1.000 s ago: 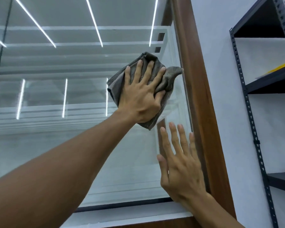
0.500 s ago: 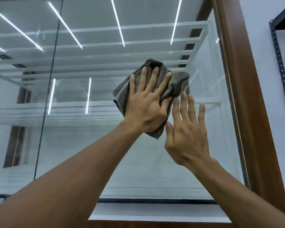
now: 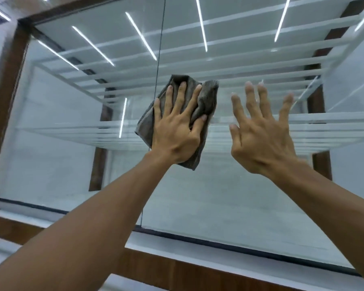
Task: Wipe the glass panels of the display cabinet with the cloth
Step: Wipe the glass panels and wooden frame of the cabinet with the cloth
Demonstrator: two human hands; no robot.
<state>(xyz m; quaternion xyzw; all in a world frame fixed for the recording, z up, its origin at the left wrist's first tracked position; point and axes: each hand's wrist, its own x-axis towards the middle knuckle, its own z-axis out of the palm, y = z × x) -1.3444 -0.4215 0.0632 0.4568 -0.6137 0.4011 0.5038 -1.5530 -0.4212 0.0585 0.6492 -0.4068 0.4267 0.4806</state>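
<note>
Fingers (image 3: 180, 97) spread, the left hand (image 3: 174, 135) has slid the cloth (image 3: 207, 95) from the cabinet's (image 3: 7, 91) right edge to the seam (image 3: 160, 49) between 2 panels; right hand (image 3: 261, 143) splayed beside it; left panel (image 3: 72, 160) likely next.

A single head-worn view stands close before the cabinet (image 3: 6, 91), facing its glass (image 3: 51, 160) and tilted upward, so the shelves (image 3: 315, 131) show from below.
</note>
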